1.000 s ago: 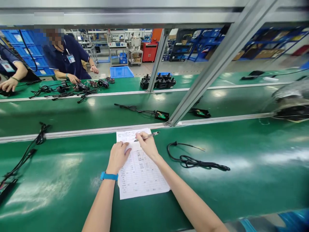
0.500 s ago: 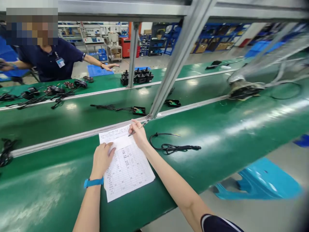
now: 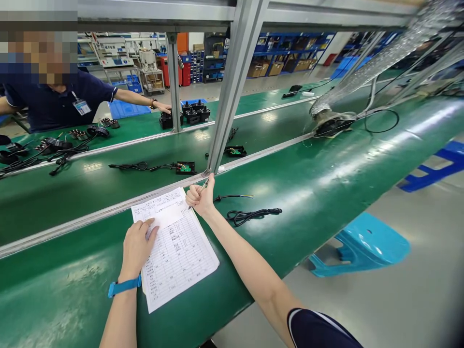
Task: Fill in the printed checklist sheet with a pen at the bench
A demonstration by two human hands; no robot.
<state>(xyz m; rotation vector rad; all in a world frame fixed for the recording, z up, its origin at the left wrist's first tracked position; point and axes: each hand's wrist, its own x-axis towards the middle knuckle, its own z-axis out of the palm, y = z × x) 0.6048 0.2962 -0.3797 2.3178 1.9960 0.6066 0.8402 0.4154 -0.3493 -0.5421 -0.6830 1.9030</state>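
Paper flat on green bench, next to metal rail. Left hand, fingers slightly spread, presses its left side, likely against sliding. Right hand pinches pen at top right edge; cable sits off the sheet.

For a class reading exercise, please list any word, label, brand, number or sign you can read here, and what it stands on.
No text can be read for certain.
Printed sheet under the left hand: heading and rows, too small.
Badge on the co-worker: too small and blurred.
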